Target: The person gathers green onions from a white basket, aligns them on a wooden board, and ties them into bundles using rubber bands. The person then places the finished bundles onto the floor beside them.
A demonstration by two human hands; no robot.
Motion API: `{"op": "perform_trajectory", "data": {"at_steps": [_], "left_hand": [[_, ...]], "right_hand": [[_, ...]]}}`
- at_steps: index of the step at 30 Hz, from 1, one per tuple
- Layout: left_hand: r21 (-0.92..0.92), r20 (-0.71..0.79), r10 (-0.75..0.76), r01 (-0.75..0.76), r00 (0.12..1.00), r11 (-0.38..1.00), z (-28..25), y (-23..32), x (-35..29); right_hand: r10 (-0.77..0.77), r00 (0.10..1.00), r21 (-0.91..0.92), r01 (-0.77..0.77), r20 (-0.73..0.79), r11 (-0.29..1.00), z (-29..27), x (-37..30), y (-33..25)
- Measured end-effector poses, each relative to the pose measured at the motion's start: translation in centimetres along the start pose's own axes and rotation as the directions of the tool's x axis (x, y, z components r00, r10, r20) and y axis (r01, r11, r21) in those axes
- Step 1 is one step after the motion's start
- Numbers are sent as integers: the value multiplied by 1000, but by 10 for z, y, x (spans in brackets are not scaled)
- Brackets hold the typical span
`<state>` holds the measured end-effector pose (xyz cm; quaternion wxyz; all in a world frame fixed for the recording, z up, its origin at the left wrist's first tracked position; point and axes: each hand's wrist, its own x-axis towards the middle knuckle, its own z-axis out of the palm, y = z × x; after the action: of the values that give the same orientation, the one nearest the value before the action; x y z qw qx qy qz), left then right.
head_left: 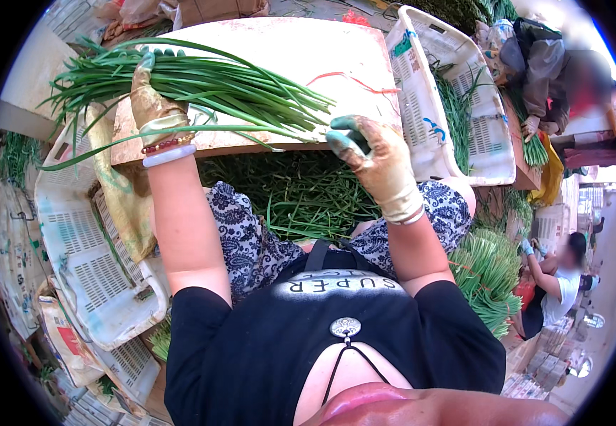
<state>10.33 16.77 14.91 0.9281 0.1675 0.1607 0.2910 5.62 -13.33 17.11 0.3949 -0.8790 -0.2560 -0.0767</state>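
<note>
Your gloved left hand [155,103] grasps slim green stalks [230,84], gloved right hand [382,160] unclear in grip, near a white slatted plastic crate [414,99] holding loose greens [456,117].

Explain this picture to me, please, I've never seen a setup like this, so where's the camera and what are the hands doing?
There's no robot here, just a person working. The single picture comes from a wide fisheye camera on their head, looking down, so straight edges bend and their black shirt shows below. The left hand, gloved, grips a bunch of long green stalks over a pale board. The right hand, also gloved, is by the stalks' pale ends; I can't tell whether it touches them. A thin red strip lies on the board. More greens lie below it.
</note>
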Motion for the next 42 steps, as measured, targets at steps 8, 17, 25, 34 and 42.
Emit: {"op": "perform_trajectory", "data": {"at_steps": [8, 17, 25, 34, 42], "left_hand": [[187, -163, 36, -5, 986, 982, -2, -11, 5], [183, -142, 72, -45, 987, 982, -23, 4, 29], [196, -143, 54, -25, 988, 980, -12, 3, 18], [-141, 477, 1, 75, 879, 987, -10, 8, 9], [302, 426, -298, 177, 854, 937, 7, -56, -35]], "right_hand": [[298, 954, 783, -155, -41, 603, 32, 22, 25], [362, 932, 879, -180, 8, 441, 23, 23, 48], [50, 998, 776, -61, 37, 628, 33, 35, 12], [240, 970, 779, -183, 43, 599, -9, 34, 43], [-150, 902, 231, 58, 404, 971, 34, 45, 11]]}}
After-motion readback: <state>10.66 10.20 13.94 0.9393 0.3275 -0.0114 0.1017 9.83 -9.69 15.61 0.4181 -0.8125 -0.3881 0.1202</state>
